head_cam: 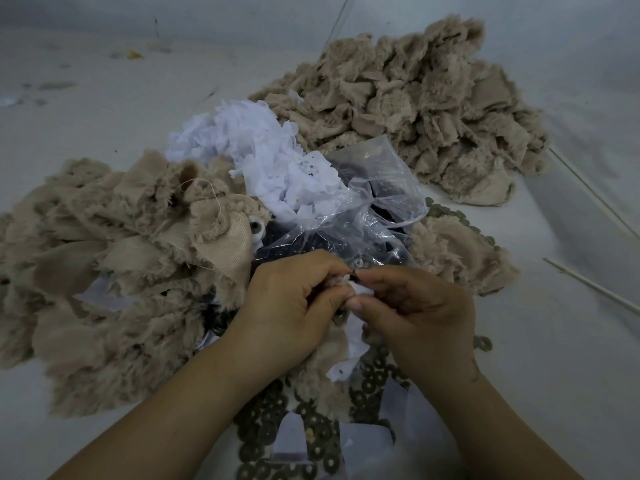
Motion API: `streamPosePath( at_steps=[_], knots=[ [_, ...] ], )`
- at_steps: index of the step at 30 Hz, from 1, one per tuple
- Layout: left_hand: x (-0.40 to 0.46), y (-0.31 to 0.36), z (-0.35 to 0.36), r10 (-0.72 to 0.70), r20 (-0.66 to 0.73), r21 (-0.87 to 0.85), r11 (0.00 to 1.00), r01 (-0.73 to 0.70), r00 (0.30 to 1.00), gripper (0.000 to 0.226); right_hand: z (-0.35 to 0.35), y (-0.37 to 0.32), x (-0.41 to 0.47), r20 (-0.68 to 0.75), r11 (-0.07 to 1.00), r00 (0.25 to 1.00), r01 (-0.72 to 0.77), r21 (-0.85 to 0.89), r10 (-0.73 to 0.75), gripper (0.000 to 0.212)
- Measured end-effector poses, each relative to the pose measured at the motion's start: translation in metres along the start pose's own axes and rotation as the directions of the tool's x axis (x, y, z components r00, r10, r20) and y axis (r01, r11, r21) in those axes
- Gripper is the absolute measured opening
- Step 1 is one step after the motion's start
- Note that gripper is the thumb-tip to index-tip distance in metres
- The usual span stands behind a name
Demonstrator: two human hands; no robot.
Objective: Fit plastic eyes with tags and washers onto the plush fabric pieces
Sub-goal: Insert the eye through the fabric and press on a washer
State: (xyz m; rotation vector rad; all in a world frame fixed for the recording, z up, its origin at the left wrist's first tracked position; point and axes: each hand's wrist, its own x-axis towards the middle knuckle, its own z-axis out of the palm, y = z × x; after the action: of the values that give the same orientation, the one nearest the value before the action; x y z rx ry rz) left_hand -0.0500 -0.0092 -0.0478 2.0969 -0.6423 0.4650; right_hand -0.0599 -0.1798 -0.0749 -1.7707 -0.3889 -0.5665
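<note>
My left hand grips a beige plush fabric piece that hangs down between both hands. My right hand pinches a white tag against the top of that piece, where a small dark eye part shows between the fingertips. A round washer sits on the plush just below my left thumb. Dark metal washers lie scattered under my forearms. A clear plastic bag holding dark eyes lies just beyond my hands.
A pile of plush pieces lies at the left, one with a white eye post showing. A larger plush pile sits at the back right. White tags are heaped in the middle. Thin sticks lie at the right.
</note>
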Motion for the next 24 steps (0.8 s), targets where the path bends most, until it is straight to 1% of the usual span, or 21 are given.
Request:
streamPosePath(
  at_steps=[3, 7, 10, 13, 15, 17, 19, 21, 22, 23, 24],
  knots=[
    [0.0, -0.002, 0.0, 0.029, 0.027, 0.02, 0.999, -0.029, 0.999, 0.017, 0.001, 0.0, -0.001, -0.005, 0.999, 0.999, 0.041, -0.031, -0.042, 0.024],
    [0.001, -0.006, 0.003, 0.063, 0.011, 0.048, 0.997, -0.064, 0.998, 0.019, 0.002, -0.001, -0.001, 0.002, 0.997, 0.998, 0.065, -0.032, -0.065, 0.026],
    [0.0, -0.006, 0.006, 0.051, -0.018, 0.052, 0.997, -0.05, 0.999, 0.02, 0.002, 0.001, 0.001, -0.008, 0.996, 0.997, 0.072, -0.05, -0.072, 0.027],
    [-0.001, -0.007, 0.008, 0.028, -0.033, 0.012, 1.0, -0.027, 0.999, 0.018, 0.003, 0.002, 0.0, -0.02, 0.997, 0.998, 0.062, -0.048, -0.063, 0.025],
    [0.001, -0.006, 0.007, -0.019, -0.044, -0.061, 0.998, 0.017, 0.999, 0.013, 0.004, 0.001, -0.003, -0.034, 1.0, 0.999, 0.016, -0.01, -0.016, 0.02],
    [0.004, -0.005, 0.005, -0.097, -0.075, -0.132, 0.987, 0.087, 0.992, 0.002, 0.006, 0.001, -0.004, -0.033, 1.0, 0.999, -0.016, 0.014, 0.017, 0.013],
    [0.007, -0.003, 0.003, -0.183, -0.125, -0.171, 0.972, 0.161, 0.975, 0.011, 0.003, -0.001, -0.004, -0.08, 0.998, 0.995, -0.059, -0.024, 0.057, 0.005],
    [0.009, -0.002, 0.001, -0.242, -0.15, -0.212, 0.955, 0.208, 0.959, 0.014, -0.002, 0.0, -0.002, -0.126, 0.98, 0.982, -0.16, -0.123, 0.144, 0.026],
    [0.009, -0.001, 0.0, -0.258, -0.161, -0.22, 0.95, 0.22, 0.953, 0.014, -0.004, 0.0, -0.001, -0.109, 0.961, 0.979, -0.191, -0.202, 0.171, 0.035],
    [0.009, 0.0, 0.0, -0.274, -0.176, -0.227, 0.946, 0.232, 0.946, 0.015, -0.005, -0.003, 0.0, -0.068, 0.948, 0.978, -0.209, -0.241, 0.199, 0.041],
    [0.01, 0.0, 0.0, -0.292, -0.192, -0.234, 0.941, 0.245, 0.937, 0.016, -0.005, -0.005, -0.001, -0.015, 0.948, 0.969, -0.243, -0.208, 0.245, 0.048]
  ],
)
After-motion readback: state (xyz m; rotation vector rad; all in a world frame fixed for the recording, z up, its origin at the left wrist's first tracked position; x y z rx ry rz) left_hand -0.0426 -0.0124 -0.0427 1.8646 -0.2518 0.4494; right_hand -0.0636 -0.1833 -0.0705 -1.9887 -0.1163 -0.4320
